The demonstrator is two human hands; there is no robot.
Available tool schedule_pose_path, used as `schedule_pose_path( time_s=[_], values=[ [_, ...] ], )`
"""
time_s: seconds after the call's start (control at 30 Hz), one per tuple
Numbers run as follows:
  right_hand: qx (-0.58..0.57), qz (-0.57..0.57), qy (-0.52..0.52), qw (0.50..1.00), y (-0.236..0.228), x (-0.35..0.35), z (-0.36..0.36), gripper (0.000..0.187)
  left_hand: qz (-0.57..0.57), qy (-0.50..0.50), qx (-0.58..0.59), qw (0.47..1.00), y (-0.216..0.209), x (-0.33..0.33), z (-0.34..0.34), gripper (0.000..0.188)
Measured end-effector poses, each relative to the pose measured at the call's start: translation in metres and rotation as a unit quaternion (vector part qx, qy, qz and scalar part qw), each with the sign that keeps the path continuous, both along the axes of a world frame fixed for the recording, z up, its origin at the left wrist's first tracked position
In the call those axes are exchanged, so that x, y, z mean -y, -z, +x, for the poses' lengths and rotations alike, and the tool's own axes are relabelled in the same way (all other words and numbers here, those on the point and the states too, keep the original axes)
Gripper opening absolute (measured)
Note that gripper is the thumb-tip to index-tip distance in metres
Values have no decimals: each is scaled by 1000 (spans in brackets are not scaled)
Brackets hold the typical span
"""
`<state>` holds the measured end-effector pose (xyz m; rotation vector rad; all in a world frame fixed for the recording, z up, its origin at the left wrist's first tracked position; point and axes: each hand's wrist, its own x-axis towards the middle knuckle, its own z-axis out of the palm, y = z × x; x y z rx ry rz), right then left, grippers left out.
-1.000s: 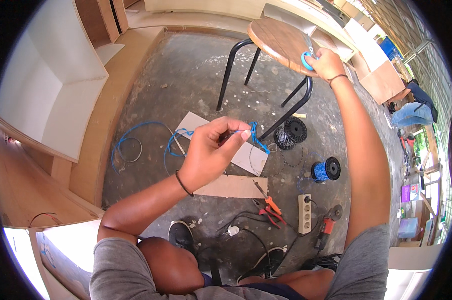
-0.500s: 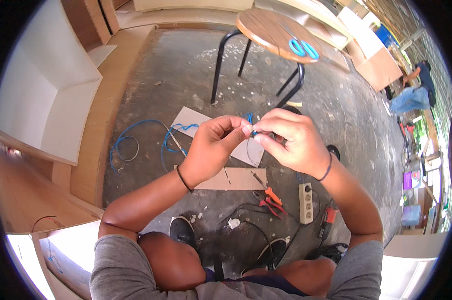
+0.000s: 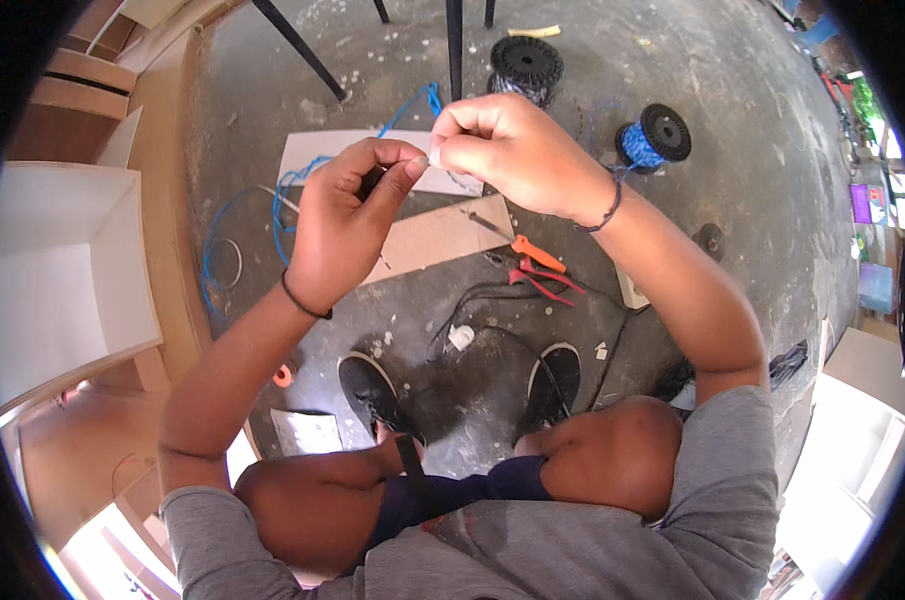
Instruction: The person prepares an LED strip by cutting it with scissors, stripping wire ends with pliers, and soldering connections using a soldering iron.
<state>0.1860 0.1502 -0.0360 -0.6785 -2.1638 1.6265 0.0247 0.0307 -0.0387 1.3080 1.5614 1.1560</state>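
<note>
My left hand (image 3: 348,210) is closed, its thumb and index finger pinched together. Against them come the pinched fingertips of my right hand (image 3: 513,155), held at the same height in front of me. A tiny pale bit shows where the fingertips meet, too small to name. Blue cord (image 3: 409,105) rises to just behind my right fingers; whether it runs into the pinch is hidden. More blue cord (image 3: 209,250) lies looped on the floor to the left. Below the hands are a white board (image 3: 303,150) and a brown board (image 3: 428,245).
An orange-handled tool (image 3: 538,252) and red-handled pliers (image 3: 543,282) lie near the brown board. Beyond my right arm stand a spool of blue cord (image 3: 645,146) and another black spool (image 3: 526,62). A white plug (image 3: 461,337) with black cable sits between my shoes. Stool legs (image 3: 455,50) rise at the far side.
The view has tipped downward, so the stool top has left it and the spools now show. Both hands sit higher and further left in the picture, still pinched together.
</note>
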Motion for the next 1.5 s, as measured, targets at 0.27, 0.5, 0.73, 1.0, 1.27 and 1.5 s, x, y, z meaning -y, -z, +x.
schedule_pose_path(
  time_s=[0.27,0.5,0.73,1.0,1.27,1.5],
  values=[
    [174,115,49,977,208,17,105,24,-195,-139,12,971,185,30,6,21],
    [213,64,29,974,267,32,131,27,-301,-222,169,912,240,64,47,18],
    [128,3,183,975,238,30,129,20,-251,-165,185,936,227,51,51,22],
    [59,-151,73,984,179,38,96,17,-258,-87,209,939,182,23,79,19],
    [57,-105,44,992,197,39,99,18,-199,-45,103,974,188,29,96,14],
    [86,-225,64,968,190,36,104,14,-98,-43,-47,993,180,24,111,12]
  ],
)
